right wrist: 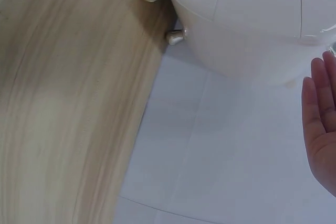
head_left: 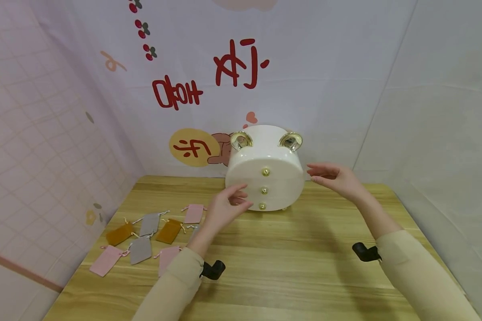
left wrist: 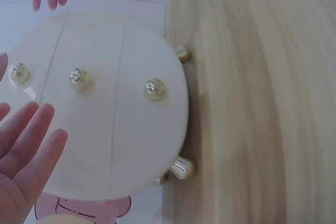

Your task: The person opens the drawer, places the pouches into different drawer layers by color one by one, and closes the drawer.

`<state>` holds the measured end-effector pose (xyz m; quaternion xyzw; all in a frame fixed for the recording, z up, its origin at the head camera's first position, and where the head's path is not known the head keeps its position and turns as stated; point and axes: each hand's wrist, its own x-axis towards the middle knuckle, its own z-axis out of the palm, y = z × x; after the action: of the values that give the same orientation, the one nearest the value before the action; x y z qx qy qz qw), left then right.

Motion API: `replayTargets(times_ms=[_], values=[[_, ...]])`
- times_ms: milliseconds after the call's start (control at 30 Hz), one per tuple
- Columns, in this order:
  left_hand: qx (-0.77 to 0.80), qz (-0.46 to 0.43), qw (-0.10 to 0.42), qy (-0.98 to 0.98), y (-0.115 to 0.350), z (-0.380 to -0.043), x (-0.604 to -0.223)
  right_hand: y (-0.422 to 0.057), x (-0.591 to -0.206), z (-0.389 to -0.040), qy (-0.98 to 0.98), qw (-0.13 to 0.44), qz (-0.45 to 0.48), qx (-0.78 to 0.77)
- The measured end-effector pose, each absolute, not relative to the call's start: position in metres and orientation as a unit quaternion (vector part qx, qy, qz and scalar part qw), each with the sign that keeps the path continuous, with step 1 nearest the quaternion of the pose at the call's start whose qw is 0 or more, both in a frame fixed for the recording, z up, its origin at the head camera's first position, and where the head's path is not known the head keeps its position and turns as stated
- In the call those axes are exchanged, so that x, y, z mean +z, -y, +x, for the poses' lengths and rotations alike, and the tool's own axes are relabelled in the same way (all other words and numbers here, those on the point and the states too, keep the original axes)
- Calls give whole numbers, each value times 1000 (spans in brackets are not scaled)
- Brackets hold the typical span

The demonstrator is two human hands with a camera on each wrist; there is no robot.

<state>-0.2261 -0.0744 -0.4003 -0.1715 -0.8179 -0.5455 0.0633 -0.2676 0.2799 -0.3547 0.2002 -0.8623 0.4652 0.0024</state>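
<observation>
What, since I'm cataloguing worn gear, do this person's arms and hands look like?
The left sleeve and right sleeve are plain cream, ending short of the hands. A bent black fitting juts out near the left sleeve's end, a similar black fitting near the right's. The left hand and right hand are ungloved. No cables or markings show.
</observation>
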Motion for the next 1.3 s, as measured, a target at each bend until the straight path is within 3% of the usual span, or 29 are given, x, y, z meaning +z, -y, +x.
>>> replayTargets(times_ms=[1300], values=[[-584,-185,106,783,20,-257,-379,-253,-342,-305,864,19,179,470]])
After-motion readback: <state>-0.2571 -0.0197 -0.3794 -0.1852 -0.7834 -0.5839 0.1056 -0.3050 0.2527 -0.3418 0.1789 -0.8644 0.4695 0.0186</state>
